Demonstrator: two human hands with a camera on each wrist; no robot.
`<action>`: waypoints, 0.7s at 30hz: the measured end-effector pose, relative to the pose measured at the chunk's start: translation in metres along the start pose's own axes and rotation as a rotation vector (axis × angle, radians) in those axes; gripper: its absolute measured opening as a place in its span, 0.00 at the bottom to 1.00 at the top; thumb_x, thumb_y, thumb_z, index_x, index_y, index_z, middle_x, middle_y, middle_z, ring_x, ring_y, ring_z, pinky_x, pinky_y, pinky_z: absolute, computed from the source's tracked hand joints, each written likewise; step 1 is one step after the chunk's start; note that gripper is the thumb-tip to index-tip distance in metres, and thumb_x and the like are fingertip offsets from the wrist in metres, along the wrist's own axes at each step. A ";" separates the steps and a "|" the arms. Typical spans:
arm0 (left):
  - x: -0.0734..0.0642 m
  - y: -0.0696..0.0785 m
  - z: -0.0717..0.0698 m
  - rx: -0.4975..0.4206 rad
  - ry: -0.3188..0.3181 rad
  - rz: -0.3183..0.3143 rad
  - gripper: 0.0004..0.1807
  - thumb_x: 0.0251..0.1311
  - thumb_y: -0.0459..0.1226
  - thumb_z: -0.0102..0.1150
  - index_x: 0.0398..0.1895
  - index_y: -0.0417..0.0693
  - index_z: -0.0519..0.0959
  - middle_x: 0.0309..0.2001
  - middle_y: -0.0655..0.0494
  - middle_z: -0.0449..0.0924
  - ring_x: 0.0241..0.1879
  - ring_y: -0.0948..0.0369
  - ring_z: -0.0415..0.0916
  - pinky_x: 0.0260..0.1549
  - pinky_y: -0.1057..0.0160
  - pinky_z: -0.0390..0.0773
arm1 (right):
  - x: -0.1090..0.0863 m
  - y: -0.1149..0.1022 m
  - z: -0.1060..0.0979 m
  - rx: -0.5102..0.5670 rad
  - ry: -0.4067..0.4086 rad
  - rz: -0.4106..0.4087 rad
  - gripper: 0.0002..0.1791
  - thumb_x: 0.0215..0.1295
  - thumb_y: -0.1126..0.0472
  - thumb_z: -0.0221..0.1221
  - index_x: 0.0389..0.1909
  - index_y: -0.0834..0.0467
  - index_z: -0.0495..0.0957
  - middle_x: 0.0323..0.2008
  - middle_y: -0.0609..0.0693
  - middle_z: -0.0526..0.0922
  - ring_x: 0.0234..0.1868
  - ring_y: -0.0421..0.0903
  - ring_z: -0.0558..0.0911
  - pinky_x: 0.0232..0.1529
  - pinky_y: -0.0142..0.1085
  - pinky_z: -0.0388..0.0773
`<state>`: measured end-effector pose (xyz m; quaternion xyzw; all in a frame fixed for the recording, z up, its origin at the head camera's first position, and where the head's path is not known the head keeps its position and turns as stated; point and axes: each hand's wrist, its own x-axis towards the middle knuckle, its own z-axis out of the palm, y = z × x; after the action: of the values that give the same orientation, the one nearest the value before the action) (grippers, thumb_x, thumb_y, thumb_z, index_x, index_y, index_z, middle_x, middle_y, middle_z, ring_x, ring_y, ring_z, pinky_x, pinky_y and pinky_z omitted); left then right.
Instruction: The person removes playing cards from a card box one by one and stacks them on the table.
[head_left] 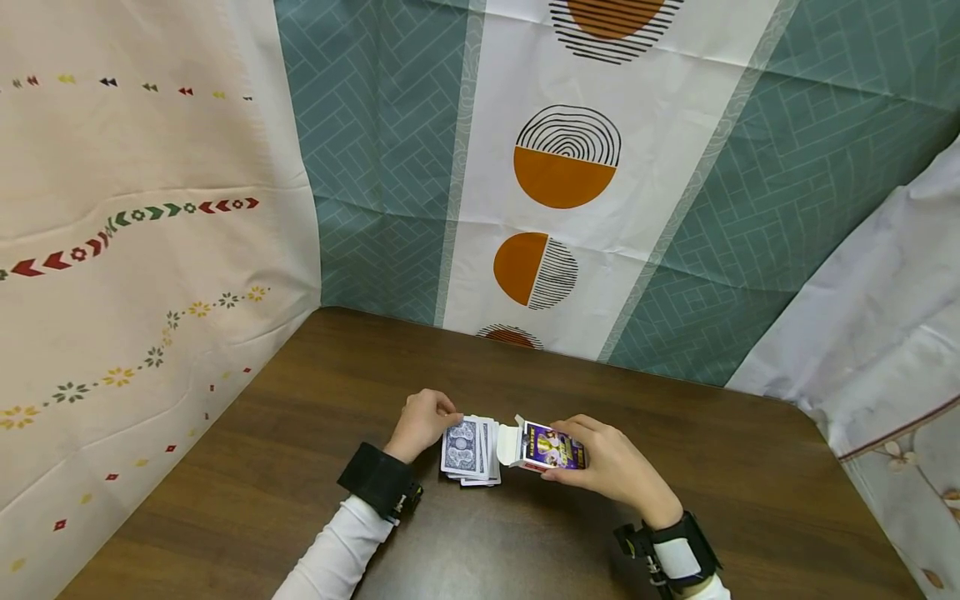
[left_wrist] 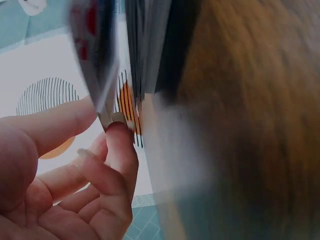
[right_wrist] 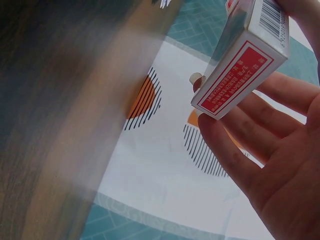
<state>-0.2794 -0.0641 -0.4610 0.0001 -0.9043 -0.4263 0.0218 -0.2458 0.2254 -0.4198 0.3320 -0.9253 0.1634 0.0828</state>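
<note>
My left hand (head_left: 424,423) pinches the upper-left corner of some playing cards (head_left: 461,447) between thumb and fingertips. The cards show blue-patterned backs and overlap in an uneven stack, with white edges fanning to the right. From the left wrist, the fingers (left_wrist: 120,150) meet at the lower end of a card, and more card edges (left_wrist: 142,45) stand just beyond. My right hand (head_left: 611,462) grips a purple card box (head_left: 553,447) by its sides; its white flap (head_left: 509,444) is open toward the cards. In the right wrist view, the box's red-panelled side (right_wrist: 235,77) shows between thumb and fingers.
Both hands are over a dark brown wooden table (head_left: 360,358). A teal and white patterned cloth (head_left: 562,208) hangs behind its far edge. Pale cloths hang at the left (head_left: 150,292) and right (head_left: 885,333). Both wrists wear black straps.
</note>
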 end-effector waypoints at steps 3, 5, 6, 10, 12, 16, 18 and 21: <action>0.000 0.000 0.001 0.014 0.010 -0.005 0.07 0.50 0.34 0.71 0.29 0.39 0.83 0.25 0.52 0.80 0.26 0.60 0.74 0.27 0.64 0.72 | 0.000 0.000 0.001 -0.001 -0.002 -0.008 0.36 0.49 0.33 0.66 0.50 0.56 0.80 0.44 0.45 0.82 0.35 0.35 0.76 0.33 0.27 0.75; 0.000 0.000 0.001 0.025 0.013 -0.004 0.07 0.49 0.34 0.71 0.28 0.39 0.83 0.25 0.52 0.80 0.26 0.60 0.74 0.26 0.64 0.72 | 0.000 0.001 0.001 -0.002 -0.002 -0.010 0.36 0.49 0.33 0.66 0.50 0.57 0.80 0.44 0.45 0.82 0.35 0.35 0.76 0.33 0.27 0.74; 0.000 0.000 0.002 0.030 0.013 -0.004 0.07 0.49 0.34 0.71 0.28 0.39 0.82 0.24 0.52 0.80 0.26 0.60 0.74 0.26 0.64 0.72 | 0.000 0.001 0.001 -0.003 -0.001 -0.010 0.36 0.49 0.33 0.66 0.50 0.57 0.80 0.44 0.45 0.82 0.35 0.35 0.76 0.33 0.27 0.74; -0.001 0.001 0.002 0.049 0.007 0.002 0.07 0.50 0.33 0.70 0.27 0.39 0.82 0.24 0.52 0.80 0.26 0.60 0.74 0.26 0.64 0.72 | 0.000 0.000 0.001 -0.005 -0.002 -0.013 0.36 0.49 0.33 0.66 0.50 0.57 0.80 0.44 0.45 0.82 0.35 0.35 0.76 0.33 0.26 0.74; -0.002 0.002 0.002 0.061 0.003 0.017 0.06 0.50 0.33 0.69 0.27 0.39 0.82 0.24 0.52 0.79 0.25 0.60 0.73 0.26 0.64 0.71 | 0.000 0.000 0.001 -0.005 -0.003 -0.014 0.36 0.49 0.33 0.66 0.50 0.57 0.80 0.44 0.46 0.82 0.35 0.35 0.76 0.33 0.26 0.74; -0.007 0.009 -0.001 0.124 -0.006 0.038 0.06 0.54 0.34 0.67 0.29 0.40 0.81 0.26 0.52 0.78 0.26 0.59 0.72 0.25 0.64 0.69 | 0.000 0.000 0.001 -0.005 -0.001 -0.010 0.36 0.49 0.33 0.66 0.50 0.57 0.80 0.43 0.46 0.82 0.34 0.35 0.75 0.33 0.26 0.74; -0.011 0.017 -0.002 0.147 -0.005 0.065 0.05 0.56 0.35 0.66 0.30 0.41 0.81 0.27 0.52 0.78 0.26 0.59 0.71 0.25 0.64 0.68 | 0.000 0.000 0.001 -0.006 0.002 -0.009 0.36 0.49 0.33 0.66 0.50 0.56 0.80 0.43 0.45 0.82 0.34 0.35 0.75 0.33 0.26 0.74; -0.018 0.031 -0.004 0.109 -0.024 0.158 0.05 0.56 0.35 0.65 0.30 0.42 0.82 0.26 0.53 0.77 0.25 0.61 0.69 0.24 0.65 0.67 | 0.000 0.000 0.001 -0.004 0.008 -0.012 0.36 0.49 0.33 0.66 0.50 0.56 0.80 0.43 0.45 0.82 0.34 0.35 0.75 0.32 0.26 0.74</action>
<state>-0.2604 -0.0471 -0.4360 -0.0752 -0.9235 -0.3736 0.0442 -0.2459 0.2248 -0.4208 0.3365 -0.9233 0.1626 0.0882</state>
